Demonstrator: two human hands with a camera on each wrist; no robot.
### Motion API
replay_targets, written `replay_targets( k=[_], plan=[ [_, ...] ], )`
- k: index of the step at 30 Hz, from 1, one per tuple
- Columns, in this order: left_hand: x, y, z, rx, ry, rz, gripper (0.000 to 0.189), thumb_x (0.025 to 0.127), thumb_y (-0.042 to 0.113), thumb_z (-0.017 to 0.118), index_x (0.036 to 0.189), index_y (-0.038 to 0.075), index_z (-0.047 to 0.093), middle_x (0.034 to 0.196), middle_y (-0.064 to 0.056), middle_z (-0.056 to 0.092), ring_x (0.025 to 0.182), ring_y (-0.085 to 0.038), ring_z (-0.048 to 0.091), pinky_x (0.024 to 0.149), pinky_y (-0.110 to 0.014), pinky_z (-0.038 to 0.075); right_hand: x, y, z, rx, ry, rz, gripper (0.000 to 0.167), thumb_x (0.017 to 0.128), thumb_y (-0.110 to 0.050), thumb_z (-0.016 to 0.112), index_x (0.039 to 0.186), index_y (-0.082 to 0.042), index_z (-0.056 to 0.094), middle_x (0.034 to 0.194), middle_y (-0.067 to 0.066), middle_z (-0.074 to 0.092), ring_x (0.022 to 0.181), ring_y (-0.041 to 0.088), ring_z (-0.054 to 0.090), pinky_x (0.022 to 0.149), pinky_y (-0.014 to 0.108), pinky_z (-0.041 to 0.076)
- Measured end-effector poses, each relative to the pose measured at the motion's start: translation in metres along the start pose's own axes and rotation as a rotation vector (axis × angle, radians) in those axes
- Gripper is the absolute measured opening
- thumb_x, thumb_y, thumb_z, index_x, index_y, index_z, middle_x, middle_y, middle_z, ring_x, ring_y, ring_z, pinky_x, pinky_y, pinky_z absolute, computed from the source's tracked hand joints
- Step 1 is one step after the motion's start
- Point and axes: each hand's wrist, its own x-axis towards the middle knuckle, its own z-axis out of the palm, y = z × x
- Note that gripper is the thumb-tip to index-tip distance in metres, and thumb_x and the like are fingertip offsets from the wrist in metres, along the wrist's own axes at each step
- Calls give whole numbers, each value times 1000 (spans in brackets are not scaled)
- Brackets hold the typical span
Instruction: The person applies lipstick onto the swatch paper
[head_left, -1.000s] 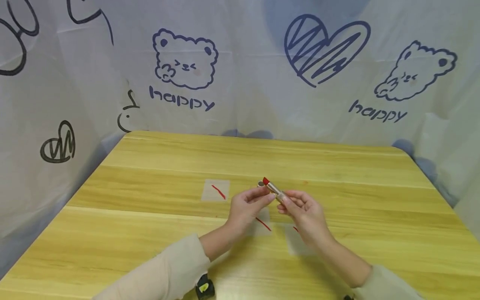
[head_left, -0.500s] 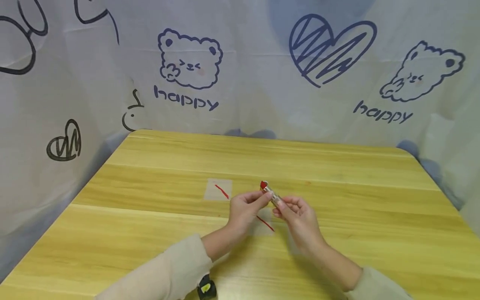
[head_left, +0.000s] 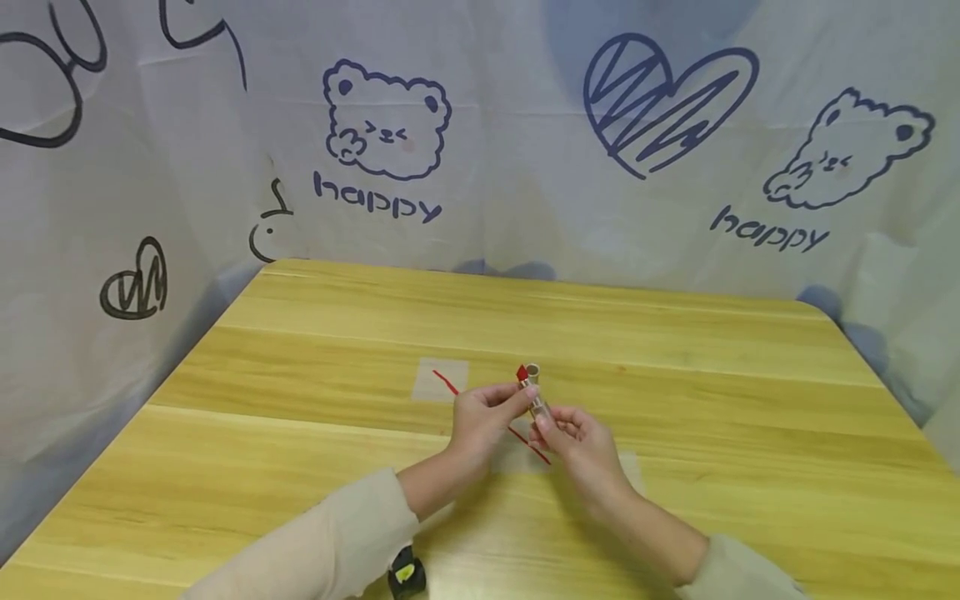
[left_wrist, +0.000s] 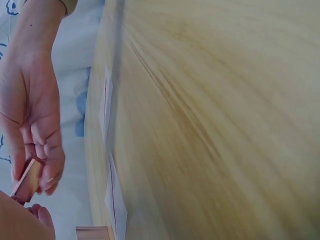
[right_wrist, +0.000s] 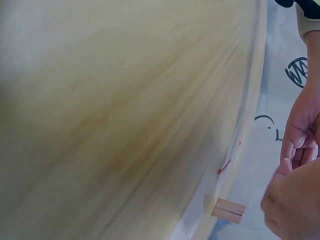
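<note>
A lipstick with its red tip showing is held between both hands over the middle of the table, pointing away and slightly left. My left hand pinches its upper tube just below the red. Lower down, my right hand grips the base between thumb and fingers. In the left wrist view the right hand holds the shiny base. The lipstick cap stands upright on the table just behind the red tip, its round open end up; the right wrist view also shows this cap.
White paper squares lie on the wooden table: one at left with a red stroke, a middle square with another, and a right square mostly behind the right hand. A drawn-on white cloth hangs behind.
The right hand has moved left and swung the lipstick more upright. The left fingers, earlier beside the lipstick, now pinch its upper tube.
</note>
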Motion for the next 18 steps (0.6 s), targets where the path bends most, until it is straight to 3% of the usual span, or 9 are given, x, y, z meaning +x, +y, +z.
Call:
replay_targets(
  k=[8, 18],
  plan=[
    [3, -1, -4, 52, -39, 10, 29, 80, 21, 73, 95, -4, 71, 89, -10, 72, 83, -10, 66, 81, -24, 51, 0, 0, 1, -122, -2, 15, 23, 92, -8, 56, 109, 8, 56, 89, 10, 65, 81, 14, 62, 75, 25, 54],
    [10, 0, -14, 141, -160, 83, 27, 80, 18, 73, 97, -4, 70, 94, -14, 72, 82, -9, 64, 73, -21, 52, 10, 4, -5, -196, -94, 6, 28, 89, -4, 59, 114, 8, 54, 100, 12, 61, 86, 11, 59, 76, 20, 54]
  ],
)
